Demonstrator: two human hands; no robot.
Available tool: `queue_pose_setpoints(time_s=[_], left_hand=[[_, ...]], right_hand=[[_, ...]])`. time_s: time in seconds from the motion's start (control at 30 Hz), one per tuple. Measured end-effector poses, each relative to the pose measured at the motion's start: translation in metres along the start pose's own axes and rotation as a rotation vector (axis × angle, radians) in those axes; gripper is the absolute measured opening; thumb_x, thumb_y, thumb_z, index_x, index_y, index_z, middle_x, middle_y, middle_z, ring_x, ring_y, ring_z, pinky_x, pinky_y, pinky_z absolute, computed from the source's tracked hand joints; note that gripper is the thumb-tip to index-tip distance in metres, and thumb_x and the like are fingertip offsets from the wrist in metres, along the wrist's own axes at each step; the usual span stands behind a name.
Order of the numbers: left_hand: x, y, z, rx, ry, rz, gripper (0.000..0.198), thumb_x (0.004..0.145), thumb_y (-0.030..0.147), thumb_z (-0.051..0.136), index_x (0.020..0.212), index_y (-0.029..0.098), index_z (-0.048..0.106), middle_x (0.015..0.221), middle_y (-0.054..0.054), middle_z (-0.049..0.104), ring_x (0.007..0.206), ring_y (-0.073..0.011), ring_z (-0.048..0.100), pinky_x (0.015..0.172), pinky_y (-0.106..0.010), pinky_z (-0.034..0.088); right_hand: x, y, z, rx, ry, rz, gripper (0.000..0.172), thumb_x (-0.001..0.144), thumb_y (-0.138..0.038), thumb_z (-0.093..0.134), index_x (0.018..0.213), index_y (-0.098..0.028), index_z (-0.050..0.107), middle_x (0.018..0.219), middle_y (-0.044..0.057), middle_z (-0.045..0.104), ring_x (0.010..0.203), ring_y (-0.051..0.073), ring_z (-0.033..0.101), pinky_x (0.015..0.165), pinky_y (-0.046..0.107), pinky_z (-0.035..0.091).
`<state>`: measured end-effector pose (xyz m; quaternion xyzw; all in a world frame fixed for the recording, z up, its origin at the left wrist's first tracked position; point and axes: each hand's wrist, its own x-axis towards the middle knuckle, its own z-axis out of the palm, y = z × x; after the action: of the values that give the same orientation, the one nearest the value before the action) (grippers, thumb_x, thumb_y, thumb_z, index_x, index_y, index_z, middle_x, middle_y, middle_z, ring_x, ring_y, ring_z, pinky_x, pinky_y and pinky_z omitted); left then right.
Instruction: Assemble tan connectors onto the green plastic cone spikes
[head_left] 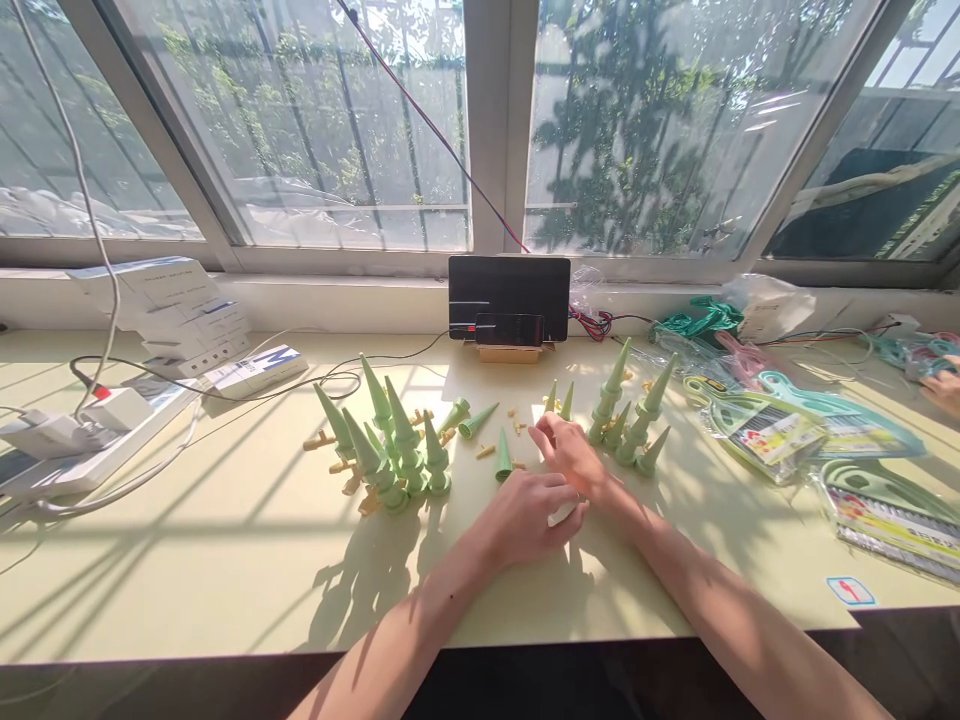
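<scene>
My left hand (534, 512) is low over the table, its fingers curled toward the thumb; whatever it may hold is hidden. Just beyond it, my right hand (571, 450) reaches forward with bent fingers apart from the thumb, close to two small green cones (567, 402). A loose green cone (503, 458) stands beside my left hand, and another cone (478, 421) lies behind it. Small yellow connector pieces (486, 452) are scattered nearby. Stacked green cones with yellow pegs form a large cluster (405, 450) on the left and a smaller cluster (637, 420) on the right.
A black tablet (510, 285) leans at the window, a phone (510, 328) before it. White boxes (180, 300) and a power strip (105, 430) with cables occupy the left. Packaged green items (780, 425) lie on the right, where another person's hand (941, 385) shows.
</scene>
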<state>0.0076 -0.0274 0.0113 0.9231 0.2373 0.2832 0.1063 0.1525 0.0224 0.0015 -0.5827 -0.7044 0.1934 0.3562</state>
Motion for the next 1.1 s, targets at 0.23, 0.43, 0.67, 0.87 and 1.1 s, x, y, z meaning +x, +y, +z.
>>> queue_pose_setpoints(time_s=[0.23, 0.43, 0.67, 0.87, 1.1], left_hand=[[0.001, -0.003, -0.004, 0.042, 0.084, -0.014, 0.039, 0.097, 0.027, 0.046, 0.061, 0.017, 0.056, 0.055, 0.002, 0.046, 0.048, -0.0077, 0.035, 0.051, -0.027, 0.024], [0.004, -0.016, -0.009, 0.046, 0.321, -0.218, 0.032, 0.095, 0.026, 0.048, 0.066, 0.017, 0.061, 0.060, 0.002, 0.050, 0.049, -0.0071, 0.035, 0.051, -0.023, 0.029], [0.007, -0.026, -0.011, -0.016, 0.420, -0.404, 0.020, 0.091, 0.032, 0.059, 0.081, 0.019, 0.069, 0.070, 0.002, 0.058, 0.049, -0.0065, 0.041, 0.052, -0.022, 0.035], [0.006, -0.029, -0.010, 0.011, 0.379, -0.457, 0.017, 0.090, 0.033, 0.062, 0.085, 0.019, 0.071, 0.071, 0.001, 0.059, 0.051, -0.0084, 0.045, 0.054, -0.024, 0.034], [0.005, -0.029, -0.010, -0.023, 0.352, -0.477, 0.017, 0.093, 0.028, 0.059, 0.084, 0.020, 0.070, 0.073, 0.001, 0.061, 0.054, -0.0096, 0.048, 0.057, -0.024, 0.037]], right_hand=[[-0.007, -0.002, -0.004, 0.291, 0.084, 0.051, 0.032, 0.093, -0.053, 0.050, 0.083, -0.023, 0.054, 0.066, 0.002, 0.062, 0.057, 0.018, 0.060, 0.054, 0.027, 0.046], [-0.003, 0.000, -0.004, 0.594, 0.079, 0.115, 0.041, 0.085, -0.063, 0.059, 0.083, -0.022, 0.053, 0.072, 0.003, 0.067, 0.042, 0.013, 0.053, 0.040, 0.027, 0.044], [-0.004, -0.011, -0.006, 0.807, 0.005, 0.140, 0.042, 0.078, -0.060, 0.068, 0.082, -0.020, 0.055, 0.075, 0.003, 0.066, 0.054, 0.014, 0.059, 0.039, 0.024, 0.042], [-0.008, -0.014, -0.002, 0.822, -0.048, 0.117, 0.039, 0.079, -0.056, 0.069, 0.080, -0.018, 0.060, 0.077, 0.002, 0.062, 0.065, 0.014, 0.058, 0.045, 0.023, 0.046], [-0.008, -0.012, -0.001, 0.821, -0.049, 0.123, 0.041, 0.078, -0.057, 0.070, 0.079, -0.018, 0.061, 0.069, 0.002, 0.062, 0.063, 0.016, 0.059, 0.044, 0.023, 0.046]])
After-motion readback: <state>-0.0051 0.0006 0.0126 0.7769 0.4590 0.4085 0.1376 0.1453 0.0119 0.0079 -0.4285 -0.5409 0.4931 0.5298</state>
